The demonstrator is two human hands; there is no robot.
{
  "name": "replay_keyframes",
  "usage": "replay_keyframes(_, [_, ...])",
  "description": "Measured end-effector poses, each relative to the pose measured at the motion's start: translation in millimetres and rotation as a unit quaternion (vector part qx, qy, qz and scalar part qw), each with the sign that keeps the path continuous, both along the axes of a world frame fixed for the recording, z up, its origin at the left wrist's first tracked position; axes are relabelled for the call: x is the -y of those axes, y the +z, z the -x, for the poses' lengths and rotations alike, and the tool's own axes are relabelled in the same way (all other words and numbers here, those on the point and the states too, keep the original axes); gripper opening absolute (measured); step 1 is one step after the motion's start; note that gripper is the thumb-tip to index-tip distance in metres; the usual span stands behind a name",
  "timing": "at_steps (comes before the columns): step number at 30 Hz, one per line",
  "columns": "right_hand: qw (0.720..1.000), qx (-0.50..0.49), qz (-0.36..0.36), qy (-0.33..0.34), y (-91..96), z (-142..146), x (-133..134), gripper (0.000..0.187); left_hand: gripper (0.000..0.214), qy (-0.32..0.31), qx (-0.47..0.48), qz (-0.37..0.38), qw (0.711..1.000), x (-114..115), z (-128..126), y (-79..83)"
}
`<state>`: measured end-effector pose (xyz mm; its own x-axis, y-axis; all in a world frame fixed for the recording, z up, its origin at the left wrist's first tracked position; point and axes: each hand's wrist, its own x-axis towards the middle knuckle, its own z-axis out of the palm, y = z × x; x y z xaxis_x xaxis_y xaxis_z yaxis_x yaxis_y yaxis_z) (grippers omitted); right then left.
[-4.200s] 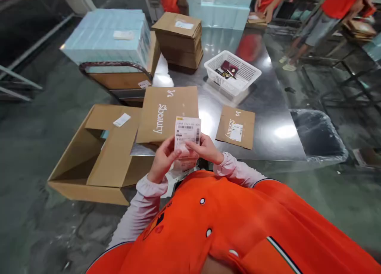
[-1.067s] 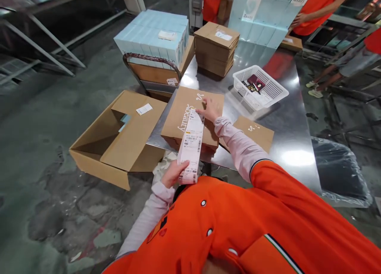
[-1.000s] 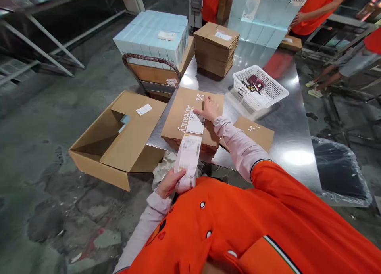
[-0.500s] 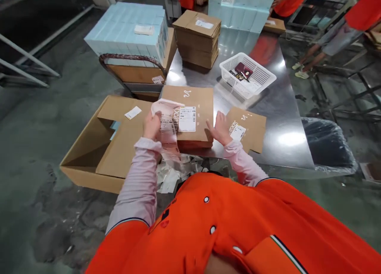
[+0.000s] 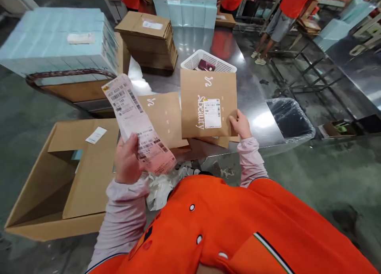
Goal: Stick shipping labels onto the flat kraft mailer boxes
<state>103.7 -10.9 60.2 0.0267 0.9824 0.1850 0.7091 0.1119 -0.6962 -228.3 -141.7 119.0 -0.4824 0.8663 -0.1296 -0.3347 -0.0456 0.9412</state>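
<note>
My left hand (image 5: 127, 159) is closed on a strip of printed shipping labels (image 5: 133, 120), held up over the table's near edge. My right hand (image 5: 241, 124) grips the lower right corner of a flat brown "Sbeauty" mailer box (image 5: 208, 103) with a white label stuck on it, lifted off the table and tilted towards me. Beneath and to the left, another unlabelled brown mailer box (image 5: 163, 117) lies on top of the stack on the steel table (image 5: 262, 107).
A large open carton (image 5: 59, 179) sits at lower left. A trolley with pale blue boxes (image 5: 56, 40) stands behind it. A stack of flat cartons (image 5: 149, 40) and a white basket (image 5: 208, 62) sit farther back. A bagged bin (image 5: 290, 119) stands at right. Other people work beyond.
A label was stuck on the top mailer box. My right hand then took that box by its corner and lifted it to the right. My left hand raised the label strip.
</note>
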Motion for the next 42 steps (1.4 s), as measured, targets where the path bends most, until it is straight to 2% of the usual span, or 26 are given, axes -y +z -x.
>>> replay_keyframes(1, [1.000, 0.022, 0.016, -0.001, 2.7, 4.6, 5.4, 0.074, 0.045, -0.001, -0.018, 0.006, 1.000, 7.5, -8.4, -4.7])
replay_keyframes(2, [0.999, 0.014, 0.034, 0.037, 4.8, 17.7, 13.7, 0.078, 0.046, -0.001, -0.036, 0.011, 0.999, 14.7, -15.8, -10.3])
replay_keyframes(3, [0.992, -0.022, 0.053, 0.113, 6.1, 37.5, 24.5, 0.083, 0.045, -0.009, -0.057, 0.017, 0.998, 21.2, -22.0, -16.4])
replay_keyframes(4, [0.973, -0.079, 0.069, 0.207, 6.8, 61.5, 37.2, 0.085, 0.043, -0.026, -0.087, 0.023, 0.996, 26.5, -26.7, -22.2])
replay_keyframes(5, [0.939, -0.144, 0.087, 0.300, 6.9, 86.9, 51.2, 0.085, 0.040, -0.055, -0.120, 0.029, 0.991, 30.5, -29.7, -27.2])
replay_keyframes(7, [0.897, -0.262, 0.079, 0.348, 6.1, 131.2, 78.1, 0.067, 0.036, -0.107, -0.176, 0.024, 0.978, 34.4, -30.7, -33.1])
replay_keyframes(8, [0.885, -0.291, 0.074, 0.355, 5.8, 146.8, 88.9, 0.058, 0.035, -0.109, -0.191, 0.015, 0.975, 34.8, -29.0, -33.7])
replay_keyframes(10, [0.873, -0.281, 0.081, 0.389, 6.9, 163.7, 100.5, 0.051, 0.036, -0.057, -0.189, 0.002, 0.980, 33.9, -23.6, -31.3])
replay_keyframes(12, [0.859, -0.241, 0.101, 0.440, 12.4, 168.2, 97.0, 0.051, 0.037, 0.007, -0.167, 0.009, 0.986, 33.1, -18.6, -27.2])
replay_keyframes(14, [0.863, -0.219, 0.092, 0.446, 22.7, 170.1, 83.3, 0.053, 0.037, 0.026, -0.163, 0.028, 0.986, 33.7, -16.7, -25.5])
replay_keyframes(16, [0.871, -0.195, 0.069, 0.446, 34.9, 174.0, 68.4, 0.045, 0.038, 0.039, -0.180, 0.044, 0.982, 35.0, -17.6, -27.9])
replay_keyframes(19, [0.860, -0.154, 0.084, 0.480, 48.0, 181.6, 56.3, 0.039, 0.043, 0.089, -0.202, 0.060, 0.974, 35.3, -20.0, -38.1])
replay_keyframes(22, [0.860, -0.154, 0.105, 0.475, 52.7, 187.6, 50.9, 0.041, 0.046, 0.110, -0.196, 0.039, 0.974, 31.7, -17.8, -51.8])
replay_keyframes(25, [0.876, -0.142, 0.032, 0.460, 54.1, 199.4, 31.6, 0.035, 0.048, 0.056, -0.138, 0.027, 0.988, 29.1, -10.1, -68.2])
replay_keyframes(27, [0.894, -0.120, -0.015, 0.431, 51.6, 214.7, 6.2, 0.029, 0.054, -0.005, -0.089, 0.075, 0.993, 31.4, -3.7, -82.1])
replay_keyframes(29, [0.918, -0.071, -0.007, 0.390, 43.4, 234.2, -24.1, 0.024, 0.056, -0.065, -0.044, 0.134, 0.988, 38.3, 1.9, -97.6])
replay_keyframes(31, [0.935, 0.008, 0.046, 0.351, 30.4, 253.1, -50.8, 0.022, 0.059, -0.109, 0.005, 0.161, 0.981, 49.7, 5.2, -112.2])
replay_keyframes(33, [0.947, 0.084, 0.075, 0.300, 16.4, 267.8, -67.6, 0.034, 0.063, -0.126, 0.051, 0.167, 0.977, 65.1, 5.9, -122.6])
replay_keyframes(35, [0.957, 0.145, 0.044, 0.249, 4.8, 278.0, -72.9, 0.069, 0.063, -0.130, 0.091, 0.180, 0.971, 83.1, 5.1, -125.9])
replay_keyframes(36, [0.954, 0.172, 0.015, 0.244, 0.0, 281.9, -71.7, 0.085, 0.063, -0.132, 0.109, 0.190, 0.967, 92.4, 5.0, -124.6])
replay_keyframes(37, [0.944, 0.201, -0.015, 0.262, -4.3, 285.3, -68.2, 0.095, 0.061, -0.136, 0.123, 0.197, 0.963, 101.3, 5.8, -121.3])
replay_keyframes(38, [0.924, 0.229, -0.042, 0.303, -8.3, 287.8, -62.4, 0.096, 0.059, -0.143, 0.134, 0.199, 0.960, 109.3, 7.7, -116.1])
replay_keyframes(40, [0.864, 0.272, -0.086, 0.416, -16.1, 288.8, -44.6, 0.085, 0.054, -0.150, 0.146, 0.184, 0.960, 119.8, 16.1, -101.2])
replay_keyframes(42, [0.802, 0.283, -0.117, 0.512, -22.9, 280.5, -19.8, 0.078, 0.051, -0.115, 0.142, 0.139, 0.973, 118.8, 30.1, -83.2])
